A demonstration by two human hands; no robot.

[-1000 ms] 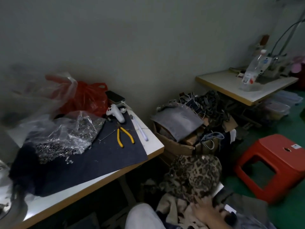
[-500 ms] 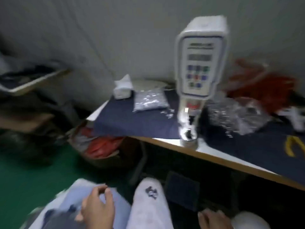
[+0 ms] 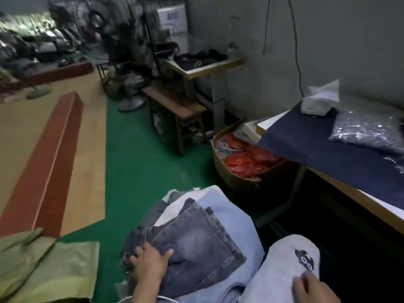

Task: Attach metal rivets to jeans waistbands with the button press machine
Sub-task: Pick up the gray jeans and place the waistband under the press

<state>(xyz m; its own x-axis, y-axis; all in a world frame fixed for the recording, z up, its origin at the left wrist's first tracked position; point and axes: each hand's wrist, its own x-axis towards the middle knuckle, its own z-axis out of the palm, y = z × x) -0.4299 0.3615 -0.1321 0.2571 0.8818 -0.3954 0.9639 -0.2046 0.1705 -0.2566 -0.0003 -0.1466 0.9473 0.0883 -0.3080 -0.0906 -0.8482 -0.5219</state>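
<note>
Two hands are in view: one left hand (image 3: 148, 262) and one right hand (image 3: 312, 288). Workroom furniture counts as two tables, namely one near table (image 3: 358, 200) and one far table (image 3: 207, 67), plus one wooden stool (image 3: 175, 101), two pedestal fans (image 3: 96, 17), one cardboard box (image 3: 238, 178) and one tissue pack (image 3: 317, 101). Materials count as one pile of jeans (image 3: 196, 241), of which the number of garments cannot be told, one clear bag of metal rivets (image 3: 369, 132), one dark cloth (image 3: 317, 147) and one red plank (image 3: 48, 160).
</note>
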